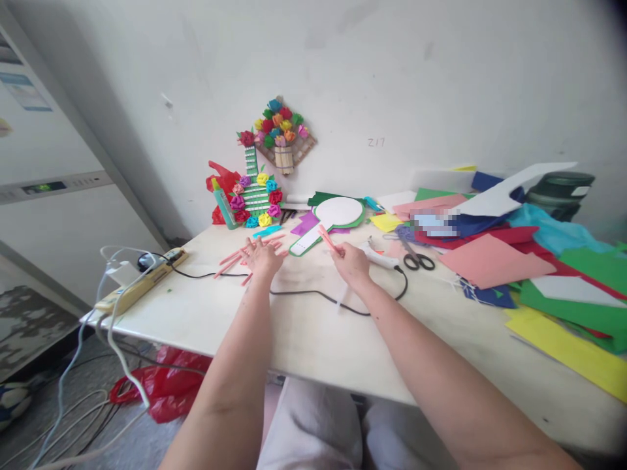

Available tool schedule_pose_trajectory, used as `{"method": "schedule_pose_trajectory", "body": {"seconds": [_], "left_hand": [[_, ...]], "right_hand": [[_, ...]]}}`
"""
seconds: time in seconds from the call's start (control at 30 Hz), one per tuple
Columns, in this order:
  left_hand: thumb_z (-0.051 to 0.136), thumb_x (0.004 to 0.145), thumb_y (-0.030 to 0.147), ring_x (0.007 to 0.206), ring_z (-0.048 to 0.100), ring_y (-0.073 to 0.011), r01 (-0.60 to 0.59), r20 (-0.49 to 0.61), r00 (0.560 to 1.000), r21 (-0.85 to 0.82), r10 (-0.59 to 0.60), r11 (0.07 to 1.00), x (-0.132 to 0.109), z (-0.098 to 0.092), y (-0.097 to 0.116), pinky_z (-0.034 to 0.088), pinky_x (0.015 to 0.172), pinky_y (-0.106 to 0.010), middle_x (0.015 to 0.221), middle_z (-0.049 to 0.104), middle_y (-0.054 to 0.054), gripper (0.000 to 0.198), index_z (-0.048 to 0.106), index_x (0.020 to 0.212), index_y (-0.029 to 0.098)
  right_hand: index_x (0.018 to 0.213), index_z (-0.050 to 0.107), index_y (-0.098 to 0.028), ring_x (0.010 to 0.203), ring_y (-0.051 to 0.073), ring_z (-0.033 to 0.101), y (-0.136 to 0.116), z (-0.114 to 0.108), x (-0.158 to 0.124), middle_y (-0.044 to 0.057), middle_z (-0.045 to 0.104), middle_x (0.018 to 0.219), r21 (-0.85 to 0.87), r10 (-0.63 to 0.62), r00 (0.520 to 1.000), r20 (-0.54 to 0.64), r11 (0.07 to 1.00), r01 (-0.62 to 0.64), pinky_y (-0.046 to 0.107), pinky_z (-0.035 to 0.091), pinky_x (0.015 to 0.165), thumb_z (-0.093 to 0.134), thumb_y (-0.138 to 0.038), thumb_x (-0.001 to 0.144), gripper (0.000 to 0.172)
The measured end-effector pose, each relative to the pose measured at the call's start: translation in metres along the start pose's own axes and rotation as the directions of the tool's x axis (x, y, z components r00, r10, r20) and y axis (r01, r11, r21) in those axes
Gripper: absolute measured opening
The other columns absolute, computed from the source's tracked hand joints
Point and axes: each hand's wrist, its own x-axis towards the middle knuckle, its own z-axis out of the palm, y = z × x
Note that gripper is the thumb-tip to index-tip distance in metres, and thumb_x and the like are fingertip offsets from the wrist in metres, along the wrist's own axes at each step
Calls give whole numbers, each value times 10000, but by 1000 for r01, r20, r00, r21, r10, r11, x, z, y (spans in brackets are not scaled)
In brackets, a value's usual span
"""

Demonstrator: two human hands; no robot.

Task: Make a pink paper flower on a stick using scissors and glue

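Note:
My left hand (264, 257) rests over a loose pile of thin pink sticks (230, 260), its fingers spread and touching some of them. In my right hand (351, 264), a pink stick (327, 239) is pinched and points up and to the left; whether it is one or more I cannot tell. Just beyond both hands lies a white, round-headed cutout with a green border and a handle (337, 213). Its handle slants down towards the gap between my hands. A white glue gun (382, 257) lies to the right of my right hand, near black-handled scissors (419, 262).
A black cord (313, 292) crosses the table in front of my hands. A power strip (142, 281) sits at the left edge. Coloured sheets (497, 260) are heaped at right. At the back stand a flower-trimmed guitar shape (257, 196) and a green glue bottle (224, 205).

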Motion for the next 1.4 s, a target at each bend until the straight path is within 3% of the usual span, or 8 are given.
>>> {"method": "schedule_pose_trajectory", "body": {"seconds": [0.3, 0.6, 0.7, 0.77, 0.83, 0.93, 1.2, 1.4], "left_hand": [[422, 809, 507, 1336, 186, -370, -86, -74, 994, -27, 84, 996, 3, 20, -5, 62, 1036, -598, 1352, 448, -156, 436, 661, 988, 190], [500, 790, 421, 1042, 535, -289, -31, -253, 967, -263, -38, 964, 3, -2, 4, 242, 1008, -482, 905, 668, -161, 304, 663, 832, 168], [578, 727, 469, 846, 608, -262, 15, -125, 984, -656, -127, 754, 0, -14, 25, 405, 843, -427, 769, 675, -114, 312, 634, 777, 167], [635, 670, 486, 697, 617, -201, 72, 44, 996, -905, -76, 419, -5, -20, 45, 454, 721, -349, 688, 657, -79, 334, 613, 735, 160], [699, 609, 457, 619, 598, -150, 177, 179, 984, -979, 17, 97, -12, -22, 65, 458, 657, -294, 643, 634, -47, 338, 596, 719, 154], [754, 553, 402, 603, 577, -110, 264, 239, 958, -951, 158, -161, -26, -21, 90, 452, 644, -254, 622, 610, -24, 339, 589, 699, 144], [769, 525, 390, 510, 508, -60, 279, 272, 960, -886, 73, -370, -51, 0, 118, 400, 555, -219, 685, 622, -3, 385, 585, 766, 152], [762, 536, 355, 517, 512, -68, 280, 267, 960, -878, 88, -389, -56, 8, 120, 384, 535, -219, 681, 620, -6, 359, 601, 779, 146]], "right_hand": [[943, 654, -219, 857, 199, 628, -1, -2, 0, 37, 700, 903, -21, 1, 1000, 4, 1000, -1, 286, 426, 715, 502, -326, 804, 232], [928, 662, -217, 872, 214, 604, 3, -5, 1, 52, 685, 930, -127, -49, 997, -64, 991, 41, 314, 400, 737, 477, -298, 806, 236], [891, 674, -188, 935, 234, 580, 6, -3, 3, 72, 675, 957, -216, -149, 983, -104, 969, 124, 361, 365, 841, 494, -246, 788, 215], [879, 677, -181, 943, 235, 579, 7, -3, 5, 80, 678, 947, -191, -140, 984, -109, 975, 118, 365, 367, 855, 507, -237, 781, 204], [875, 674, -185, 904, 214, 600, 5, -3, 7, 74, 687, 910, -55, -62, 994, -93, 997, 57, 327, 406, 805, 515, -251, 785, 195], [820, 659, -183, 743, 163, 634, -2, -4, 8, 47, 693, 794, 289, 99, 995, 11, 952, -98, 250, 453, 650, 526, -271, 785, 163], [739, 594, -129, 537, 95, 586, -14, -8, 0, 46, 657, 689, 794, 240, 940, 242, 508, -334, 178, 445, 442, 523, -180, 775, 94], [695, 594, -141, 543, 90, 596, -9, -3, 2, 28, 656, 649, 807, 213, 950, 227, 505, -306, 157, 450, 435, 528, -162, 758, 95]]}}
